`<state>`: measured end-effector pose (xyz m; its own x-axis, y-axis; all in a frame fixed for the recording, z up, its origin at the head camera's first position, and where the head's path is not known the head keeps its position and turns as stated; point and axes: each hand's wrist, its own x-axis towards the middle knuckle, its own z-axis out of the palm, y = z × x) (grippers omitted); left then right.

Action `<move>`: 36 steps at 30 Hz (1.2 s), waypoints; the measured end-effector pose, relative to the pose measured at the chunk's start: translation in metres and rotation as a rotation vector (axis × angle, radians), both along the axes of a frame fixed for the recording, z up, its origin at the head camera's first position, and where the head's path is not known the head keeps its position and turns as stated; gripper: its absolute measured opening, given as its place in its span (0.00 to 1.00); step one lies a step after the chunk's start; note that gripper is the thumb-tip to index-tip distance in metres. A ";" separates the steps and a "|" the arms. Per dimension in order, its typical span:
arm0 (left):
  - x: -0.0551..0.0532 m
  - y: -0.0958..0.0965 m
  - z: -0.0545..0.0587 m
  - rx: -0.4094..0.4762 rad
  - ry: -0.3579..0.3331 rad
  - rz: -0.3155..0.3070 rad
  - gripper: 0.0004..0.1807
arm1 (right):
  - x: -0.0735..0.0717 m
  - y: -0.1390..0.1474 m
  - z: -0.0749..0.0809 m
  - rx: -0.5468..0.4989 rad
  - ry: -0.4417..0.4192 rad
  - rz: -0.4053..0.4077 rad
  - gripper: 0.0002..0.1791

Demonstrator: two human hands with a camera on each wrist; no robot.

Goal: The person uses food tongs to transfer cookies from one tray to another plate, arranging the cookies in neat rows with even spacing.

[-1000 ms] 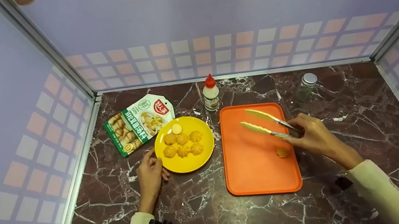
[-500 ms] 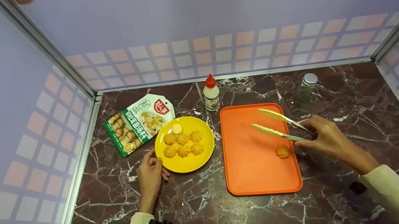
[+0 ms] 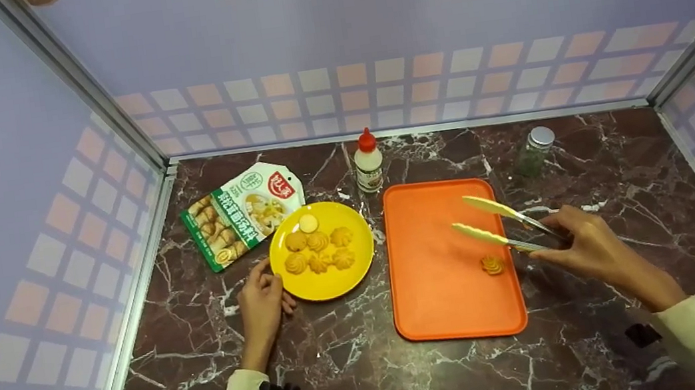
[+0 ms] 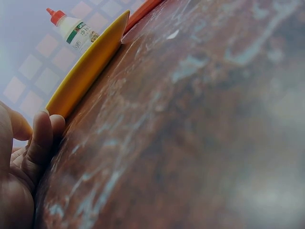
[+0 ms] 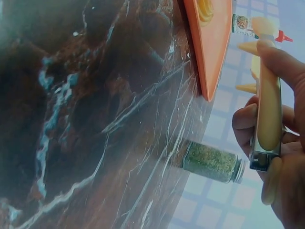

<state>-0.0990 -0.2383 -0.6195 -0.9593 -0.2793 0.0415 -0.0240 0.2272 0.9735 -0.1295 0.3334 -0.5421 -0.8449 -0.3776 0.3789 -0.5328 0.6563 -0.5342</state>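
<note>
In the head view my right hand point(image 3: 586, 247) holds a pair of tongs point(image 3: 513, 227) with pale yellow tips, pinched between thumb and fingers. The tips stand apart above an orange tray point(image 3: 442, 303), with nothing between them. One swirled cookie point(image 3: 492, 264) lies near the tray's right edge, just below the tongs. My left hand point(image 3: 261, 297) touches the left rim of a yellow plate point(image 3: 326, 286), its fingers loosely bent. Several cookies point(image 3: 319, 262) and a pale round piece point(image 3: 308, 223) lie on the plate. The left wrist view shows fingertips point(image 4: 57, 124) against the plate's rim.
A green and white food pouch point(image 3: 246, 215) lies behind the plate. A red-capped squeeze bottle point(image 3: 369, 168) stands between plate and tray at the back. Behind the tray, to the right, stands a glass jar point(image 3: 533, 154) of green flakes. Walls enclose the dark marbled table point(image 3: 357, 368).
My right hand has moved right and slightly toward me with the tongs, uncovering more of the cookie on the tray. The left hand and plate stay in place.
</note>
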 end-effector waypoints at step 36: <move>0.000 0.000 -0.002 -0.043 0.030 0.003 0.23 | 0.025 0.037 0.013 0.103 0.019 0.093 0.30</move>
<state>-0.0992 -0.2382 -0.6214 -0.9565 -0.2797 0.0824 0.0044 0.2685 0.9633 -0.1044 0.3704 -0.5292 -0.7975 -0.4914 0.3499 -0.6033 0.6549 -0.4552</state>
